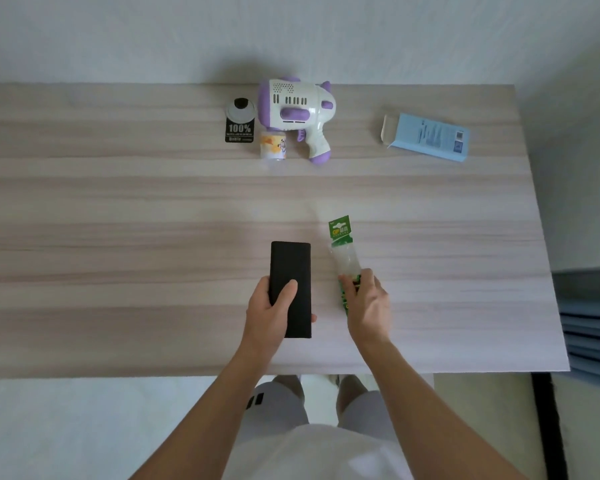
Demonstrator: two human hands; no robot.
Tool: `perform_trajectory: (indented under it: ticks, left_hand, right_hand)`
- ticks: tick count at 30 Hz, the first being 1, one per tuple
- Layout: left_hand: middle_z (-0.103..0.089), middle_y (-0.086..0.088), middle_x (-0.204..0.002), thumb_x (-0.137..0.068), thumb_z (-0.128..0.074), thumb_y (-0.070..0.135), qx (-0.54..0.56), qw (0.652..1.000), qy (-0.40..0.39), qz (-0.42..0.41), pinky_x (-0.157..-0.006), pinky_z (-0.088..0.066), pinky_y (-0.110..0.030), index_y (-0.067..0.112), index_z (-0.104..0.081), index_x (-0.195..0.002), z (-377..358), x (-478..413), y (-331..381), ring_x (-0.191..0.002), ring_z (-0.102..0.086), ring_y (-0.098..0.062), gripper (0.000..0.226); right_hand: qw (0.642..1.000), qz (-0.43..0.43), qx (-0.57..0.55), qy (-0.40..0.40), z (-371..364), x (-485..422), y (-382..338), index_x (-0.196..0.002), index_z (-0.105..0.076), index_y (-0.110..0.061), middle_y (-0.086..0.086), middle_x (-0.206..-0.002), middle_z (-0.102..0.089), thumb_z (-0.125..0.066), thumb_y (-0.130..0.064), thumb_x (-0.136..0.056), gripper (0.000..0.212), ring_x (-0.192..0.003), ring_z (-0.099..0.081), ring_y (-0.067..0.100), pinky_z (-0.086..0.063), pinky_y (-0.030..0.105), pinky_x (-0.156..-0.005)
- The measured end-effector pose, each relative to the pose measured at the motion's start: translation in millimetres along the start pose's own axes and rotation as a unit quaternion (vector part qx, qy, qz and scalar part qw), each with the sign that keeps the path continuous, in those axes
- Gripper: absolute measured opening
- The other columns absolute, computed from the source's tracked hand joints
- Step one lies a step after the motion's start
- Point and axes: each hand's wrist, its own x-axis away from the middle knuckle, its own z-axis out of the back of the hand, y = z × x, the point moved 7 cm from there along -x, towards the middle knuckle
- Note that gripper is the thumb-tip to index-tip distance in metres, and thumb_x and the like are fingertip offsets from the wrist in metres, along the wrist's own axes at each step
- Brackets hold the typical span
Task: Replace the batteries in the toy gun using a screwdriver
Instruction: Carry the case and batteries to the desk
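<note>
Left hand point(269, 306), fingers wrapped round a black case point(291, 265) (probably the screwdriver set), and right hand point(369, 306), fingers pinching the battery pack point(342, 244), keep supplies close for use; the toy gun point(298, 112) lies untouched at the table's point(118, 202) far edge.

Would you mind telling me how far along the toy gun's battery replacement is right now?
Done: nothing visible; the toy gun lies untouched at the far side of the table. In hand: the left hand grips a closed black case and the right hand pinches the green battery pack. Left: fetching a screwdriver, none is in view, then opening the gun and swapping batteries.
</note>
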Motion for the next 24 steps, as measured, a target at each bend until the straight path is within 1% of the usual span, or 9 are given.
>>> perform_trajectory:
  ticks: [2, 7, 9, 11, 13, 15, 17, 19, 24]
  left_hand:
    - [-0.071, -0.018, -0.102, -0.1, -0.058, 0.021, -0.005, 1.0, -0.005, -0.002, -0.064, -0.061, -0.04, 0.009, -0.057, -0.117, 2.7, -2.0, 0.9, -0.07, -0.072, -0.036, 0.021]
    - [-0.073, -0.014, -0.102, -0.1, -0.057, 0.023, -0.017, 1.0, -0.013, -0.005, -0.061, -0.058, -0.035, 0.012, -0.057, -0.119, 7.1, -1.9, 3.1, -0.069, -0.071, -0.034, 0.022]
    - [-0.073, -0.014, -0.102, -0.1, -0.057, 0.023, -0.018, 1.0, -0.016, -0.004, -0.061, -0.058, -0.034, 0.013, -0.057, -0.119, 8.1, -0.7, 3.6, -0.07, -0.071, -0.034, 0.021]
    - [-0.073, -0.013, -0.103, -0.1, -0.057, 0.023, -0.019, 1.0, -0.017, -0.004, -0.061, -0.058, -0.034, 0.013, -0.056, -0.119, 8.5, 0.0, 4.1, -0.071, -0.071, -0.035, 0.022]
    - [-0.073, -0.012, -0.103, -0.1, -0.057, 0.023, -0.021, 1.0, -0.016, -0.006, -0.061, -0.058, -0.034, 0.012, -0.056, -0.119, 8.2, 0.7, 4.8, -0.072, -0.071, -0.035, 0.022]
    - [-0.073, -0.012, -0.102, -0.1, -0.056, 0.022, -0.02, 1.0, -0.018, -0.008, -0.061, -0.058, -0.034, 0.012, -0.056, -0.118, 6.6, 1.8, 6.4, -0.071, -0.071, -0.035, 0.02]
    - [-0.073, -0.013, -0.101, -0.101, -0.056, 0.021, -0.015, 1.0, -0.019, -0.007, -0.06, -0.059, -0.034, 0.011, -0.056, -0.118, 4.1, 3.7, 8.2, -0.07, -0.071, -0.035, 0.02]
    - [-0.073, -0.014, -0.101, -0.101, -0.056, 0.022, -0.011, 1.0, -0.021, -0.006, -0.061, -0.059, -0.035, 0.011, -0.056, -0.12, 0.2, 6.5, 10.9, -0.07, -0.071, -0.033, 0.022]
    - [-0.073, -0.014, -0.105, -0.101, -0.056, 0.025, -0.006, 0.999, -0.035, -0.021, -0.062, -0.059, -0.034, 0.014, -0.057, -0.12, -15.2, 21.3, 26.5, -0.072, -0.073, -0.032, 0.022]
  right_hand:
    - [0.999, 0.005, 0.022, 0.025, -0.3, 3.3, -2.6, -0.097, -0.048, -0.006, 0.007, -0.084, -0.056, -0.043, -0.045, -0.099, 0.039, -0.076, -0.055, 0.028, -0.04, 0.035, -0.057]
    - [0.992, 0.011, 0.07, 0.106, 8.5, 8.7, -4.3, -0.102, -0.054, -0.004, 0.011, -0.092, -0.06, -0.029, -0.057, -0.093, 0.06, -0.085, -0.058, 0.03, -0.045, 0.037, -0.049]
    - [0.988, -0.002, 0.089, 0.124, 10.3, 6.8, 0.1, -0.106, -0.055, -0.003, 0.013, -0.096, -0.059, -0.035, -0.056, -0.094, 0.058, -0.088, -0.059, 0.032, -0.047, 0.038, -0.047]
    - [0.985, -0.016, 0.109, 0.135, 10.2, 5.3, 4.8, -0.109, -0.055, -0.004, 0.014, -0.097, -0.058, -0.05, -0.051, -0.093, 0.051, -0.088, -0.058, 0.035, -0.049, 0.04, -0.048]
    - [0.981, -0.033, 0.124, 0.146, 11.0, 4.9, 9.7, -0.108, -0.057, -0.004, 0.016, -0.095, -0.058, -0.063, -0.048, -0.09, 0.048, -0.085, -0.057, 0.037, -0.049, 0.042, -0.057]
    - [0.979, -0.056, 0.119, 0.157, 15.2, 5.0, 16.2, -0.106, -0.057, -0.005, 0.016, -0.095, -0.057, -0.066, -0.05, -0.088, 0.049, -0.083, -0.056, 0.037, -0.047, 0.044, -0.065]
    - [0.982, -0.072, 0.09, 0.151, 19.1, 3.7, 23.2, -0.106, -0.057, -0.006, 0.016, -0.099, -0.055, -0.064, -0.052, -0.088, 0.05, -0.086, -0.054, 0.037, -0.048, 0.046, -0.07]
    - [0.987, -0.072, 0.061, 0.127, 22.8, 2.0, 26.4, -0.108, -0.056, -0.008, 0.014, -0.102, -0.055, -0.062, -0.053, -0.089, 0.049, -0.09, -0.053, 0.035, -0.049, 0.047, -0.073]
    - [0.995, -0.048, -0.065, 0.053, 40.1, 3.1, 33.2, -0.111, -0.053, -0.018, 0.004, -0.108, -0.054, -0.053, -0.052, -0.094, 0.038, -0.095, -0.05, 0.023, -0.048, 0.042, -0.079]
